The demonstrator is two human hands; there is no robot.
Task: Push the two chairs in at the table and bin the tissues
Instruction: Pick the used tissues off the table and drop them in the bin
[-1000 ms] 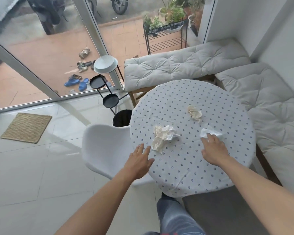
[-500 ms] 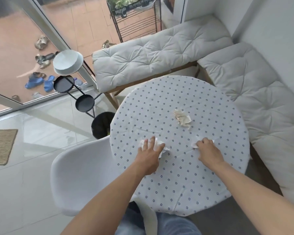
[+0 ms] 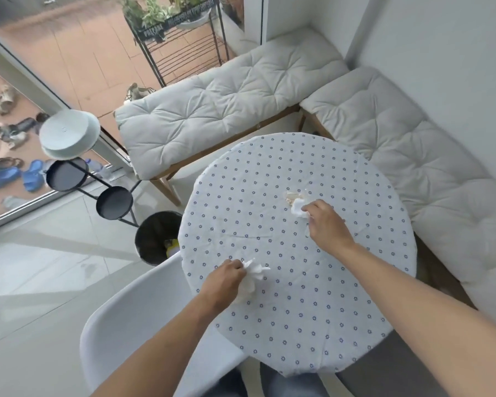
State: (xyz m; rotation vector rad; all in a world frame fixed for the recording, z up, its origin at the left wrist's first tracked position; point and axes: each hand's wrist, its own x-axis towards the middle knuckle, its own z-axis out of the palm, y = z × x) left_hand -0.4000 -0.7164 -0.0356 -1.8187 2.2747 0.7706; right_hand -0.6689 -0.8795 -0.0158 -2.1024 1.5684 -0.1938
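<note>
on the round counter [image 3: 341,325] with its dotted cloth, the left hand [image 3: 225,277] is closed around a crumpled white tissue [image 3: 254,275] near the left edge, and the right hand [image 3: 325,224] grips a second white tissue [image 3: 298,209] further in, right against a third, brownish tissue [image 3: 291,197] that lies loose on the cloth. to do this step well, the right hand should probably pinch the brownish wad together with the one it holds, gathering every scrap and lifting cleanly so the cloth is not dragged. the black bin [image 3: 155,239] stands on the floor just beside the counter's left edge, so the left hand has a short carry; drop the tissues well inside the rim. one white chair [image 3: 132,333] sits at the near left, its seat partly under the counter. the second chair is hard to make out; a grey shape at the bottom right may be it. the fingertips of both hands are hidden by tissue, and the bin's contents are only partly visible.
</note>
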